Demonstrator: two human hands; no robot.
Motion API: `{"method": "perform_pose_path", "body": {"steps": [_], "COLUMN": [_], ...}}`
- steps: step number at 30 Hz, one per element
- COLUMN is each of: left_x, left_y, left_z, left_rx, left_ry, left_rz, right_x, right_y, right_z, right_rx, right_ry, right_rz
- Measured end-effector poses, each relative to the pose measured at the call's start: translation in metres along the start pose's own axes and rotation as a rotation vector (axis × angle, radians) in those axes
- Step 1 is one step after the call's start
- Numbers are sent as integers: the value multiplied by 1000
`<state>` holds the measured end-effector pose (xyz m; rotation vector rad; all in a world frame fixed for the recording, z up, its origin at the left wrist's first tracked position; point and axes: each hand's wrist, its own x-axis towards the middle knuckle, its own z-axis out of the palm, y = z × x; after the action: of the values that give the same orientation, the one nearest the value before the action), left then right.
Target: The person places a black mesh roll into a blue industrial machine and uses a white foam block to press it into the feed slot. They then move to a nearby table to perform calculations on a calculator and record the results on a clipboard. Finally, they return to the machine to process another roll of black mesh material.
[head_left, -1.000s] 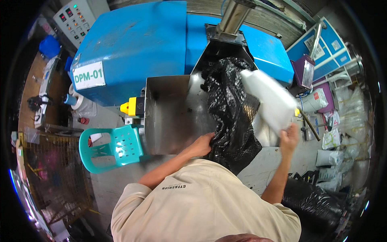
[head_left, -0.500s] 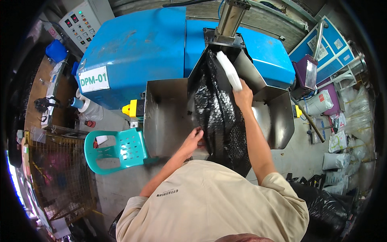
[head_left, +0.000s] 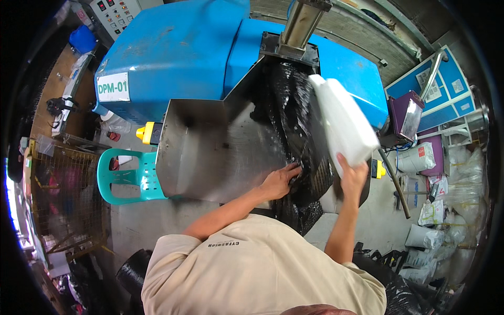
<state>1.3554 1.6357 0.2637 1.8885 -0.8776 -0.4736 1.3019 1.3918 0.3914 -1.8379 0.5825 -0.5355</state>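
Note:
A black perforated plastic bag (head_left: 296, 121) hangs from the top of a blue machine (head_left: 178, 58) into its steel hopper (head_left: 210, 152). My left hand (head_left: 279, 181) presses on the lower part of the bag, fingers spread against it. My right hand (head_left: 353, 177) grips the bottom of a white plastic jerrycan (head_left: 342, 123), held up and tilted with its top leaning against the bag near the machine's opening.
A teal plastic chair (head_left: 128, 176) stands left of the hopper. A wire cage (head_left: 58, 194) sits further left. White sacks and packets (head_left: 430, 210) crowd the right side, with black bags (head_left: 388, 273) on the floor by my right leg. A control panel (head_left: 113, 10) is at top left.
My right hand brought the white jerrycan from the right up against the bag, then a little right and lower again. My left hand stayed on the bag.

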Motion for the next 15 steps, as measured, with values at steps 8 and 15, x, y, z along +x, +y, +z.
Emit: {"method": "perform_pose_path", "body": {"steps": [8, 15], "left_x": [-52, -95], "left_y": [-17, -41], "left_z": [-4, -24], "left_rx": [134, 16], "left_ry": [-240, -296], "left_rz": [-93, -137], "right_x": [-19, -41], "right_y": [-3, -34], "right_z": [-82, -23], "right_rx": [494, 265], "right_ry": [323, 29], "right_rz": [-136, -34]}}
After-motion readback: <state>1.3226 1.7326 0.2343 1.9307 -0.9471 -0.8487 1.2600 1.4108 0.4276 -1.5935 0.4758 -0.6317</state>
